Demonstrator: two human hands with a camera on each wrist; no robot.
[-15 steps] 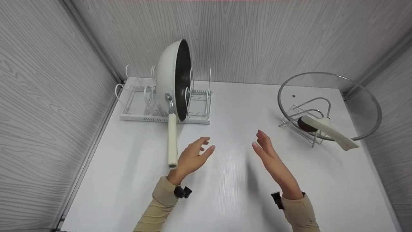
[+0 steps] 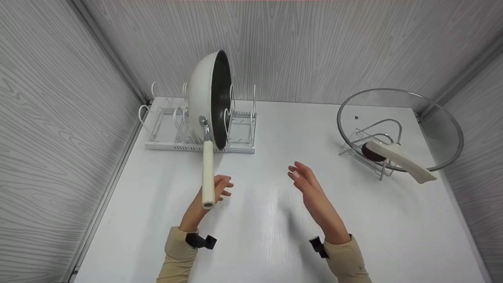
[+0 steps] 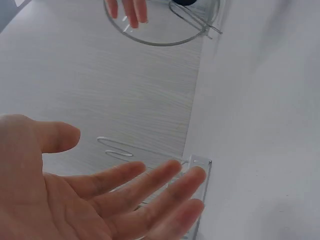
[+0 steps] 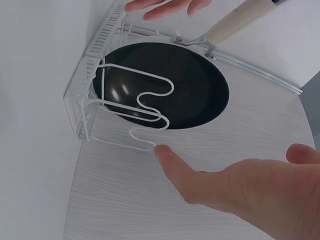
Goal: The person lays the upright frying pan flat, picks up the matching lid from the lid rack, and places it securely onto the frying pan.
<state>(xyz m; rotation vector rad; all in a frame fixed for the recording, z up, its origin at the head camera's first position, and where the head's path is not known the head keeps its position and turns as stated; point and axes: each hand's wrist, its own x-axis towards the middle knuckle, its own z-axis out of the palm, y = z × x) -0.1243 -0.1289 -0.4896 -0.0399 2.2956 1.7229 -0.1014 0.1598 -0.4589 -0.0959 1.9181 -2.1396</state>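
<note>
A white frying pan (image 2: 202,88) with a dark inside stands on edge in a white wire rack (image 2: 239,150), its cream handle (image 2: 208,169) pointing toward me. Beneath that handle in the head view is my left hand (image 2: 221,189), partly hidden by it. The palm and loosely spread fingers (image 3: 135,195) hold nothing in the left wrist view. My right hand (image 2: 316,200) hovers over the white table, its fingers extended and holding nothing. It lies between the pan and a glass lid (image 2: 436,129) on the right.
A small wire stand (image 2: 381,173) at the right back supports the tilted lid. A cream spatula-like piece (image 2: 408,163) with a dark round part lies across the lid's front. Grey wood-grain panels (image 2: 275,47) wall the table (image 2: 259,243) at the back and sides.
Both hands have shifted left in the head view. The left hand has passed under the pan handle, and the right hand has come nearer the middle. The pan and lid stay in place.
</note>
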